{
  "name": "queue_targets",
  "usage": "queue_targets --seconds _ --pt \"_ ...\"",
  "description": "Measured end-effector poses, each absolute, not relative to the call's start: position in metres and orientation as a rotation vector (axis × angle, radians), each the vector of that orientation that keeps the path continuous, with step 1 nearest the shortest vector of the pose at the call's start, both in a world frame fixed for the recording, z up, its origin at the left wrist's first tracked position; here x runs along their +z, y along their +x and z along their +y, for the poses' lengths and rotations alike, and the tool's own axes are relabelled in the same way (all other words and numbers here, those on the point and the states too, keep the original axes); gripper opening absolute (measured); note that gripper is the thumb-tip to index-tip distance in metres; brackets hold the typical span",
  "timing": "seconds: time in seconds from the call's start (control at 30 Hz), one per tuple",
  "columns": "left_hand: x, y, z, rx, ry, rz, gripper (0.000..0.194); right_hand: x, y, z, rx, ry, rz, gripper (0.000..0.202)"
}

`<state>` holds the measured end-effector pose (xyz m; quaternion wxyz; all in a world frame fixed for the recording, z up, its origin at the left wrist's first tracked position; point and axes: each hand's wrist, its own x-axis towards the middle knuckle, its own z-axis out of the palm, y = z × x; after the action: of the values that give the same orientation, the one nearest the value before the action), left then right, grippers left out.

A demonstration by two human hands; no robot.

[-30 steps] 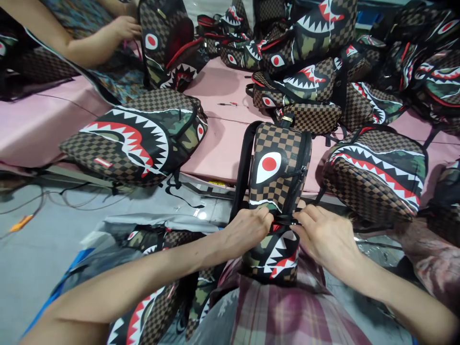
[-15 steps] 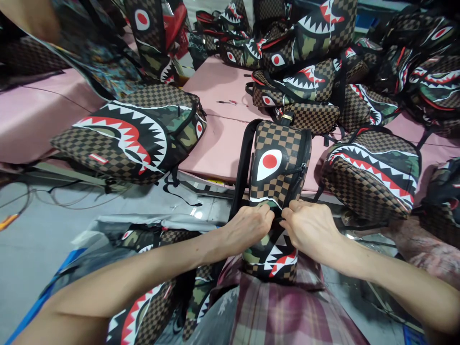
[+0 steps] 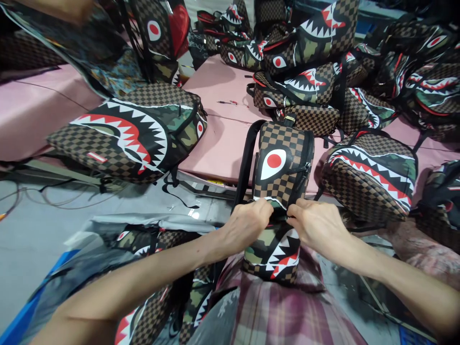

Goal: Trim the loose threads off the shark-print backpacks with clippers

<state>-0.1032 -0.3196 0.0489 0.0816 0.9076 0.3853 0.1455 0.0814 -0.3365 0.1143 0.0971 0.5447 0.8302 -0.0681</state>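
A brown checkered backpack (image 3: 283,143) with a red-and-white eye, a camouflage band and shark teeth stands on its side, reaching from my lap to the pink table's edge. My left hand (image 3: 253,219) is closed on its side panel, just below the white wavy line. Across from it, my right hand (image 3: 316,221) pinches the same panel near the zipper edge. Both hands grip around the dark opening at the camouflage band, the fingertips partly hidden. A black shoulder strap (image 3: 247,153) curves along the bag's left side.
The pink table (image 3: 223,148) bears a shark-mouth backpack (image 3: 132,134) at left, another backpack (image 3: 373,172) at right and stacked bags (image 3: 298,86) behind. Below left, a lined blue-edged bin (image 3: 68,268) holds more bags. A co-worker's arm (image 3: 61,9) shows at upper left.
The backpack between my hands has shifted slightly to the right, with my right hand moving along. A bag with an eye at the upper left has moved right and tilted.
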Motion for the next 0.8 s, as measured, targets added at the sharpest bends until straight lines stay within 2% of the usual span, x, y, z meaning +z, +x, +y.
queue_targets --seconds 0.1,0.17,0.23,0.3,0.4,0.47,0.57,0.67,0.8 --pt "0.051 -0.13 -0.313 0.88 2.326 1.626 0.026 0.109 0.098 -0.343 -0.299 1.767 2.515 0.017" --pt "0.048 -0.146 -0.314 0.951 2.069 1.749 0.034 0.1 0.108 -0.349 -0.442 1.886 2.609 0.02" --pt "0.039 -0.149 -0.322 0.881 1.934 1.685 0.03 0.086 0.115 -0.354 -0.563 1.991 2.726 0.03" --pt "0.026 -0.136 -0.337 0.865 1.848 1.562 0.017 0.073 0.116 -0.355 -0.541 2.062 2.836 0.038" --pt "0.01 -0.106 -0.357 0.929 1.608 1.472 0.039 0.058 0.11 -0.352 -0.227 2.088 2.886 0.02" --pt "0.005 -0.093 -0.359 0.898 1.396 1.453 0.038 0.056 0.107 -0.348 -0.062 2.081 2.829 0.014" --pt "0.005 -0.094 -0.342 0.936 1.209 1.417 0.031 0.059 0.112 -0.344 -0.264 2.069 2.827 0.014" --pt "0.005 -0.104 -0.314 1.01 1.347 1.325 0.032 0.064 0.122 -0.342 -0.587 2.064 2.876 0.012" --pt "0.003 -0.102 -0.296 1.021 1.533 1.196 0.017 0.072 0.13 -0.341 -0.622 2.051 2.826 0.014"
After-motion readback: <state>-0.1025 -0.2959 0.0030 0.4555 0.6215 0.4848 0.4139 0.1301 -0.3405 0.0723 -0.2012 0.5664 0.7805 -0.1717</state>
